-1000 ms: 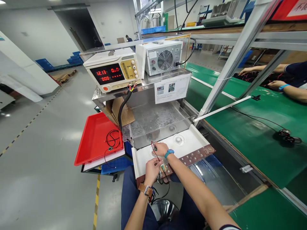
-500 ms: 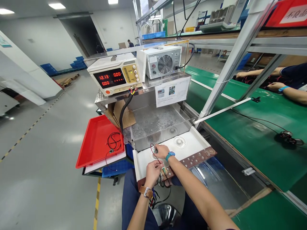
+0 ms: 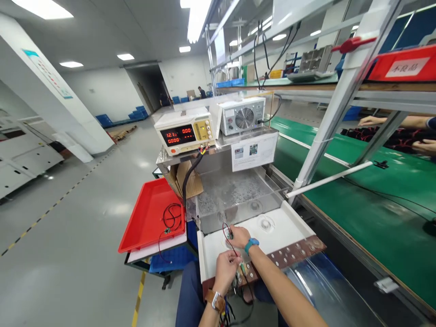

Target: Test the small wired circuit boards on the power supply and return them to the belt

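My right hand [image 3: 240,237], with a teal band at its wrist, is closed on a small circuit board [image 3: 228,233] over the white tray [image 3: 250,236]. Fingers cover part of the board. A thin dark red wire [image 3: 226,224] loops up from it and down to my left hand [image 3: 226,269]. That hand, above a brown leather watch strap, pinches the wire near its end. Just right of its fingertips stands a green clip [image 3: 243,268] on a dark cable, by the brown strip [image 3: 296,250] of metal studs along the tray's front. Whether wire and clip touch, I cannot tell.
A power supply [image 3: 184,132] with red digits stands on the metal shelf beyond the tray. The red bin [image 3: 150,218] at left holds a coiled black cable [image 3: 172,215] and a small board. To the right run a slanted metal post [image 3: 335,102] and a green belt [image 3: 381,200]; another person's hands are there.
The camera view has tipped upward, so the bench and hands sit lower and further right in the picture. Both hands keep nearly the same hold on board and wire.
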